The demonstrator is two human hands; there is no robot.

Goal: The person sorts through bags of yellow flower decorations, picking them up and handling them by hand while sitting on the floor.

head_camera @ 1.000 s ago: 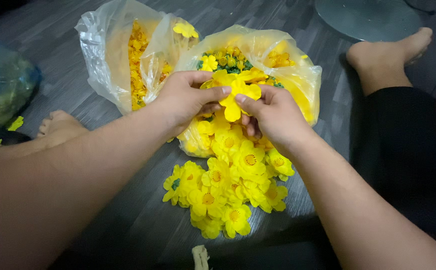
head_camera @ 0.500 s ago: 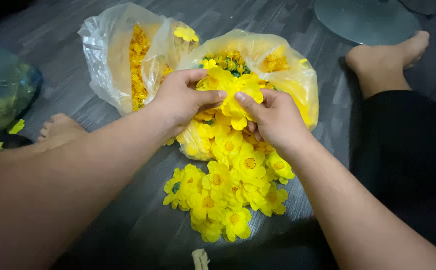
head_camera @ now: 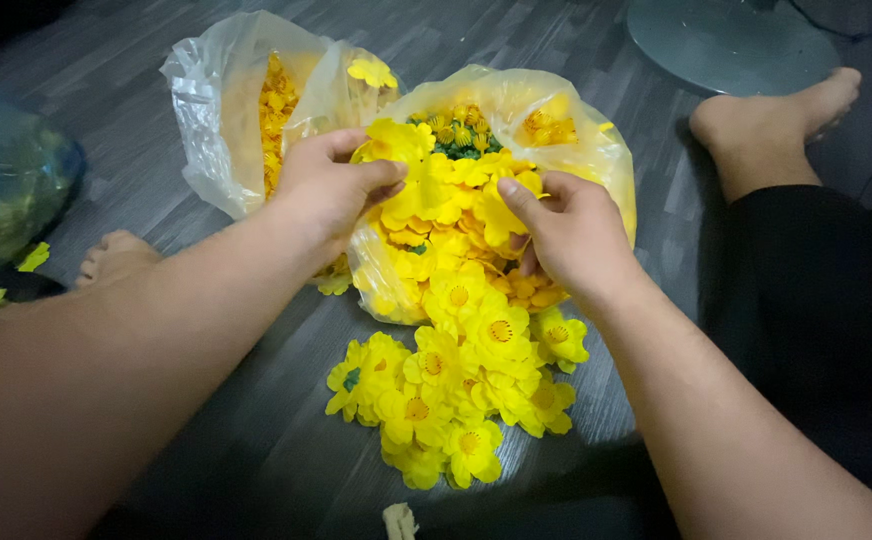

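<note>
Just below the hands, a pile of finished yellow flowers (head_camera: 456,385) lies on the dark floor (head_camera: 226,450). The left hand (head_camera: 331,190) and right hand (head_camera: 571,235) have moved apart since a moment ago, each now pinching yellow petals (head_camera: 446,195) at the mouth of the clear bag (head_camera: 596,150). Beyond the left hand, a second bag (head_camera: 216,100) holds orange-yellow pieces (head_camera: 274,100)

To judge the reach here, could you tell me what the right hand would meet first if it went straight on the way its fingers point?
The right hand points up and left into the yellow flowers heaped in the open plastic bag; its fingertips already touch them.
</note>
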